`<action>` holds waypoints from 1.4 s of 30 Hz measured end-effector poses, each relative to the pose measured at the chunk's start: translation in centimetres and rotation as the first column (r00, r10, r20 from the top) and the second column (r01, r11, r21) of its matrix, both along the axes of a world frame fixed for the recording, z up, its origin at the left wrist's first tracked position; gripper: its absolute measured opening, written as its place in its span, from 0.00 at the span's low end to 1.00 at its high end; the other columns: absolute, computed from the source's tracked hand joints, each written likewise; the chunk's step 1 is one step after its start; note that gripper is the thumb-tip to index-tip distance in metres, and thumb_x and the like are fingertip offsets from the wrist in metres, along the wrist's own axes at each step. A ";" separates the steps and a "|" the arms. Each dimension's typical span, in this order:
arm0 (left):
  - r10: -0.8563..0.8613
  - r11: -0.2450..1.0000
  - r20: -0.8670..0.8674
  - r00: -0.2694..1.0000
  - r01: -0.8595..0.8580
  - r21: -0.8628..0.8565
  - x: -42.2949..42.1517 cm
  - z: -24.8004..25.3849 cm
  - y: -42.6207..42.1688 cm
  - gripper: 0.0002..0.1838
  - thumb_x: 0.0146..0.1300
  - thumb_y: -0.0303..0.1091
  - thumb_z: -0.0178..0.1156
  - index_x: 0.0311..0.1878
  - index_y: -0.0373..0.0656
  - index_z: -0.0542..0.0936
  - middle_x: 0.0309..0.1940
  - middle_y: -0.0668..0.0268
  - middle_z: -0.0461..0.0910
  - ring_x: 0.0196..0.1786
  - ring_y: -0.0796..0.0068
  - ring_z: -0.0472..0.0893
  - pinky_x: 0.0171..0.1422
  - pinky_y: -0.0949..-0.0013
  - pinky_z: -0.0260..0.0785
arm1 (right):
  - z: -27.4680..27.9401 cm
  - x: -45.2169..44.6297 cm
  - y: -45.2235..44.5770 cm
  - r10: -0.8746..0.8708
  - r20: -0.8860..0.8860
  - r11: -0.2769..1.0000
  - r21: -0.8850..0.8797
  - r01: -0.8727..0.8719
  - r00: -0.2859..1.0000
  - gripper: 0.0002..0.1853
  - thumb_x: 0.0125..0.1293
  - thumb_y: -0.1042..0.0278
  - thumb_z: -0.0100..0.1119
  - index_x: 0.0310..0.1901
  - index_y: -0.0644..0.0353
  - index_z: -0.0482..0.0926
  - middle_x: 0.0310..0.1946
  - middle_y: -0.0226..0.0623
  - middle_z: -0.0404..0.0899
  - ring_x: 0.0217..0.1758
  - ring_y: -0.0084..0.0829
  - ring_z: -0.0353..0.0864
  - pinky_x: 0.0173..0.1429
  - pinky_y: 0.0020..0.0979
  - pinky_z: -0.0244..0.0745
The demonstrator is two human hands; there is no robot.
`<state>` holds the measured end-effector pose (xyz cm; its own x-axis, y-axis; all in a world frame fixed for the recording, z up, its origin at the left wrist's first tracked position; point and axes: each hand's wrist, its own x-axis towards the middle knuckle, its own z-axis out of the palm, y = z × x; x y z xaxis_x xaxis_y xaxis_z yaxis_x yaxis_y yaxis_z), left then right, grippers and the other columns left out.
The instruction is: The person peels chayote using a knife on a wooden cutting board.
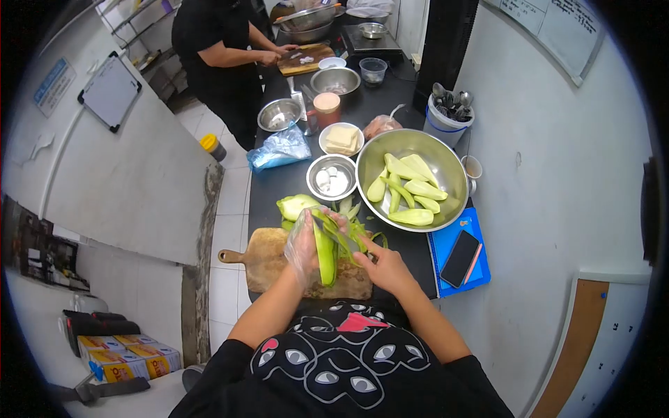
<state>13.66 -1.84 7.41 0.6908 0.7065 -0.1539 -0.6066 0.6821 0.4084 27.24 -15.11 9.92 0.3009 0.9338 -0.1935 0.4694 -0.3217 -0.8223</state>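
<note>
A squash (325,256) is clasped by the curled left hand (304,244); what the half-curled right hand (382,267) holds cannot be told; slips may be caused by the loose glove (293,253).

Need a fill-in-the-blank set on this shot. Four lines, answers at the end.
1. The clear glove is on the ____ hand, which holds a vegetable.
2. The phone lies on a folder coloured ____.
3. In the picture, the big bowl of pale green pieces stands farther to the ____ than the board.
4. The other person wears a top coloured ____.

Missing words: left; blue; right; black.
</note>
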 end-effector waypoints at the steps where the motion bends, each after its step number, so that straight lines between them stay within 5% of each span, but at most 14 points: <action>1: -0.021 0.999 0.019 1.000 0.020 0.031 -0.1 0.1 0.3 0.22 0.66 0.57 0.48 0.42 0.45 0.71 0.36 0.62 0.74 0.42 0.64 0.72 0.49 0.61 0.66 | 0.4 -0.1 -0.3 0.001 0.041 1.000 0.007 -0.001 0.999 0.29 0.59 0.43 0.57 0.60 0.49 0.72 0.32 0.57 0.80 0.40 0.53 0.81 0.44 0.40 0.75; 10: 0.011 0.988 -0.078 0.997 0.002 0.155 -0.1 0.6 0.1 0.18 0.66 0.54 0.50 0.41 0.47 0.70 0.35 0.64 0.73 0.42 0.62 0.73 0.51 0.59 0.66 | 1.8 -0.1 -0.4 -0.006 0.053 1.000 -0.021 0.007 0.999 0.28 0.59 0.44 0.58 0.59 0.47 0.73 0.26 0.55 0.79 0.36 0.52 0.81 0.41 0.42 0.75; 13: 0.053 0.937 -0.074 0.996 -0.024 0.348 0.0 0.7 -0.3 0.19 0.67 0.54 0.49 0.43 0.47 0.69 0.35 0.63 0.73 0.42 0.62 0.73 0.52 0.59 0.66 | 1.0 -0.2 0.0 -0.037 0.037 0.999 -0.014 0.038 0.999 0.28 0.60 0.45 0.58 0.58 0.49 0.73 0.26 0.55 0.79 0.36 0.52 0.81 0.41 0.42 0.75; 23: 0.137 0.915 -0.113 0.984 -0.082 0.394 -0.4 0.0 -0.6 0.22 0.68 0.55 0.47 0.45 0.43 0.69 0.37 0.60 0.74 0.44 0.61 0.75 0.54 0.57 0.68 | 1.9 -0.4 0.6 -0.034 -0.083 0.993 -0.118 0.024 0.996 0.26 0.62 0.47 0.57 0.59 0.49 0.73 0.35 0.56 0.80 0.41 0.48 0.82 0.47 0.37 0.75; 26: 0.226 0.807 -0.263 0.938 -0.029 0.590 -0.6 -0.9 -0.3 0.26 0.70 0.56 0.42 0.49 0.38 0.69 0.38 0.58 0.76 0.45 0.63 0.77 0.56 0.60 0.68 | -0.5 -0.2 0.5 -0.034 -0.024 0.998 -0.062 0.033 0.999 0.25 0.62 0.48 0.56 0.59 0.47 0.73 0.33 0.52 0.81 0.35 0.43 0.83 0.43 0.35 0.75; 28: 0.167 0.849 -0.214 0.962 -0.030 0.528 -0.3 -1.8 0.0 0.28 0.70 0.56 0.39 0.51 0.38 0.69 0.39 0.57 0.77 0.45 0.63 0.77 0.56 0.60 0.68 | -1.2 0.0 0.6 -0.032 0.032 0.999 0.002 0.032 0.999 0.23 0.63 0.48 0.56 0.59 0.45 0.74 0.29 0.47 0.82 0.28 0.37 0.83 0.37 0.33 0.76; 30: 0.115 0.902 -0.227 0.967 -0.006 0.431 -0.5 -2.2 0.1 0.27 0.70 0.55 0.39 0.52 0.39 0.69 0.39 0.57 0.77 0.45 0.62 0.77 0.56 0.60 0.68 | -1.0 0.4 1.0 -0.028 -0.190 0.984 -0.179 -0.007 0.981 0.23 0.66 0.51 0.53 0.60 0.50 0.72 0.25 0.44 0.80 0.18 0.29 0.74 0.24 0.28 0.68; 31: 0.061 0.990 -0.310 0.949 -0.019 0.138 -0.3 -1.6 -0.4 0.26 0.70 0.56 0.38 0.50 0.41 0.69 0.41 0.57 0.76 0.47 0.62 0.77 0.57 0.59 0.68 | -0.8 0.6 1.1 -0.045 -0.294 0.962 -0.269 -0.038 0.955 0.23 0.68 0.53 0.51 0.61 0.52 0.72 0.22 0.42 0.79 0.13 0.25 0.69 0.18 0.26 0.65; 34: 0.111 0.991 -0.074 0.991 -0.116 -0.068 -0.2 -3.5 0.3 0.25 0.69 0.58 0.37 0.47 0.44 0.69 0.42 0.57 0.75 0.48 0.61 0.76 0.57 0.59 0.69 | -2.3 0.4 1.3 -0.066 -0.491 0.978 -0.205 -0.042 0.869 0.25 0.68 0.55 0.50 0.63 0.57 0.67 0.20 0.37 0.78 0.09 0.19 0.63 0.11 0.23 0.55; 35: 0.151 0.964 -0.078 0.985 -0.164 -0.207 0.2 -4.1 0.7 0.26 0.68 0.60 0.39 0.45 0.45 0.68 0.42 0.58 0.74 0.49 0.62 0.75 0.56 0.60 0.69 | -2.1 0.2 1.2 -0.080 -0.511 0.980 -0.196 -0.025 0.856 0.27 0.66 0.55 0.54 0.63 0.59 0.67 0.22 0.34 0.79 0.14 0.19 0.66 0.17 0.23 0.60; 37: 0.264 0.957 -0.105 0.959 -0.274 -0.094 1.0 -2.4 0.0 0.26 0.67 0.61 0.41 0.45 0.45 0.68 0.42 0.59 0.74 0.49 0.62 0.75 0.56 0.61 0.69 | -0.7 -0.8 1.4 -0.106 -0.550 0.985 -0.170 0.014 0.828 0.31 0.61 0.56 0.62 0.62 0.64 0.67 0.27 0.29 0.80 0.23 0.18 0.74 0.27 0.23 0.70; 40: 0.326 0.945 -0.090 0.941 -0.322 0.051 1.4 -2.5 0.0 0.25 0.66 0.61 0.44 0.47 0.46 0.69 0.44 0.60 0.74 0.50 0.62 0.75 0.56 0.62 0.69 | -0.6 -2.6 2.4 0.013 -0.547 0.980 0.173 0.098 0.837 0.36 0.55 0.60 0.68 0.63 0.66 0.65 0.40 0.34 0.80 0.32 0.18 0.76 0.37 0.21 0.73; 41: 0.347 0.937 -0.151 0.926 -0.336 0.095 1.7 -2.9 -0.1 0.26 0.66 0.61 0.44 0.47 0.46 0.68 0.43 0.60 0.74 0.49 0.62 0.75 0.56 0.64 0.69 | 0.5 -2.0 1.9 -0.048 -0.574 0.999 -0.040 0.030 0.817 0.39 0.51 0.64 0.72 0.63 0.67 0.65 0.50 0.39 0.77 0.41 0.20 0.77 0.46 0.22 0.73; 42: 0.370 0.928 -0.211 0.905 -0.346 0.140 1.9 -2.5 -0.3 0.26 0.66 0.61 0.44 0.46 0.45 0.68 0.42 0.60 0.74 0.49 0.62 0.75 0.55 0.65 0.69 | 0.2 -2.0 1.9 -0.032 -0.564 0.999 -0.010 0.032 0.825 0.41 0.50 0.65 0.72 0.65 0.66 0.63 0.46 0.38 0.78 0.37 0.19 0.77 0.40 0.21 0.72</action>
<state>15.56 -2.11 4.88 0.3425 0.9189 -0.1958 -0.6843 0.3868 0.6182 25.22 -13.25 10.09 0.1689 0.9255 -0.3390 -0.0863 -0.3287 -0.9405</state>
